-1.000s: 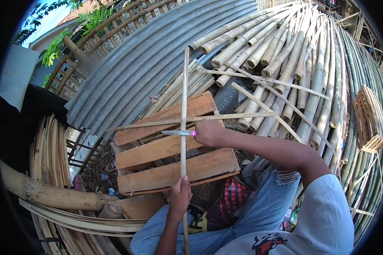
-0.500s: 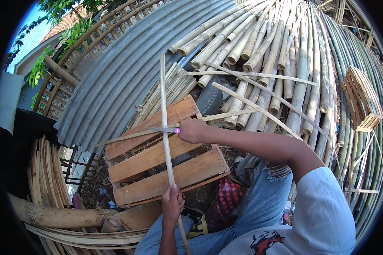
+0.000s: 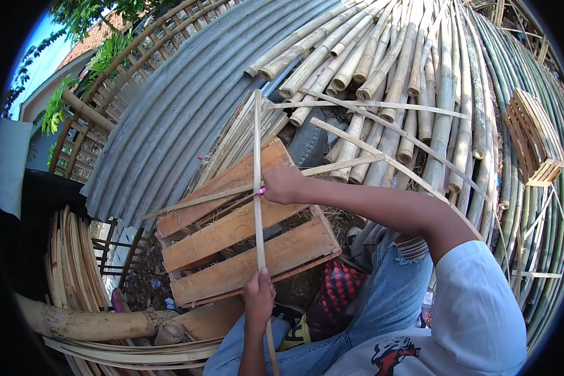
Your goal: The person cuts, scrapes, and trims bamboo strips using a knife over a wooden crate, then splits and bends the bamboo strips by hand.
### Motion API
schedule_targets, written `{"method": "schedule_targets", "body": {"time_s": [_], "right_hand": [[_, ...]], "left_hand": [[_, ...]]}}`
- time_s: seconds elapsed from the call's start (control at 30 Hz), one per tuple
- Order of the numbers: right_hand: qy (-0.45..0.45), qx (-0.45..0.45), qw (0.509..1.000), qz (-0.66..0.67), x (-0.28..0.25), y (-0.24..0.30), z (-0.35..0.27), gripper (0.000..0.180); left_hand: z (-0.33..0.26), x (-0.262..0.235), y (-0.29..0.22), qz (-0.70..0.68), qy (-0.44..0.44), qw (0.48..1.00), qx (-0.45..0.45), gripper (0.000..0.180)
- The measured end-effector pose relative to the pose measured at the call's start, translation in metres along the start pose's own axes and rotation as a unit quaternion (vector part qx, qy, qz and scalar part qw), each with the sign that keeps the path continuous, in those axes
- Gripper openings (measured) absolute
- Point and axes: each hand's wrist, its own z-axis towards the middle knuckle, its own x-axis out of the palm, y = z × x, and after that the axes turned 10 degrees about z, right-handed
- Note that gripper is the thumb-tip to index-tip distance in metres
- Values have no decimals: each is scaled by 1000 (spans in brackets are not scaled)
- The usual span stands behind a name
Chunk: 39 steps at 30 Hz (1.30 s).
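A long thin bamboo strip (image 3: 257, 163) runs almost straight up from my lap across a wooden pallet (image 3: 232, 241). My left hand (image 3: 259, 299) grips the strip near its lower end. My right hand (image 3: 283, 184) is closed around a small tool with a pink handle, whose blade rests against the strip about halfway up. A second thin strip (image 3: 194, 202) lies crosswise over the pallet just under that hand.
Stacked bamboo poles (image 3: 382, 69) fill the upper right, with a corrugated metal sheet (image 3: 188, 106) to their left. Split bamboo strips (image 3: 75, 257) and a thick pole (image 3: 81, 324) lie at lower left. A small wooden crate (image 3: 536, 138) sits at far right.
The strip has tilted from leaning left to nearly upright. My right hand stays at the strip's middle with the tool, and my left hand keeps its grip below.
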Motion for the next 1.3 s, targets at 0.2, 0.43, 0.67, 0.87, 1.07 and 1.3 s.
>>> {"method": "schedule_targets", "body": {"time_s": [0.2, 0.43, 0.67, 0.87, 1.07, 1.3], "right_hand": [[-81, -42, 994, -53, 11, 1, 12, 29], [-54, -54, 993, -89, 35, 10, -12, 24], [-36, -89, 992, -84, 43, 21, -43, 23], [-82, 14, 996, -44, 21, 8, -19, 24], [-100, 40, 994, -19, 9, 4, -16, 27], [-128, 74, 989, 11, -7, -18, 6, 29]], "left_hand": [[8, -2, -14, -154, 79, 983, -59, 36], [-2, 6, 13, -85, 34, 996, -8, 35], [-10, 4, 2, 213, -78, 970, 91, 38], [-9, -2, 16, 138, -57, 986, 79, 37], [-15, -3, 4, -59, 14, 998, 15, 33], [-9, -3, 5, -49, 21, 998, 28, 33]]}}
